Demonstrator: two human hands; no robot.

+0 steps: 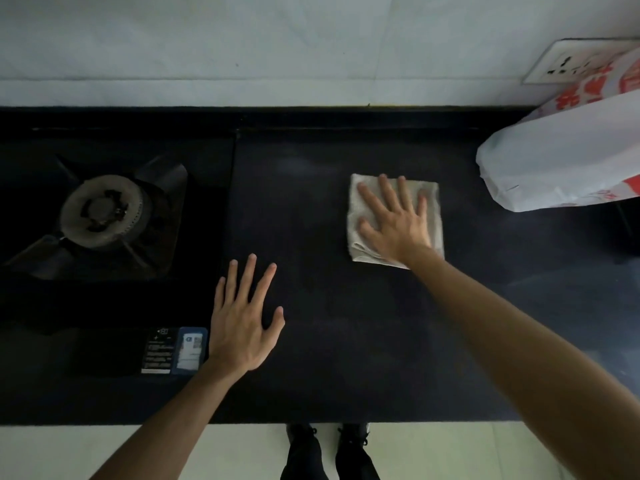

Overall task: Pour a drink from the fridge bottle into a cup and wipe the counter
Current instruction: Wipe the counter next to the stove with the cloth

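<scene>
- The counter [332, 362] is dark and matt, running left to right under a white tiled wall [242, 46]; pale floor [104, 452] shows along its front edge.
- A gas burner [102, 213] under a black pan support is set into the counter's left part, with two stickers [173, 351] near the front edge below it.
- A folded pale cloth [431, 195] lies flat on the counter, right of centre and nearer the back edge than the front.
- The right hand [398, 226] presses down on the cloth, fingers straight and spread, palm flat, gripping nothing.
- The left hand [239, 330] is over the bare counter near the front edge, just right of the stickers, fingers straight and fanned, holding nothing; whether it touches the surface I cannot tell.
- A white plastic bag [561, 157] with red print sits at the back right corner, well apart from the cloth; what is inside I cannot tell.
- A wall socket [568, 62] shows above the bag, partly hidden by it.
- Two dark shoes [304, 434] stand on the floor at the counter's front edge.
</scene>
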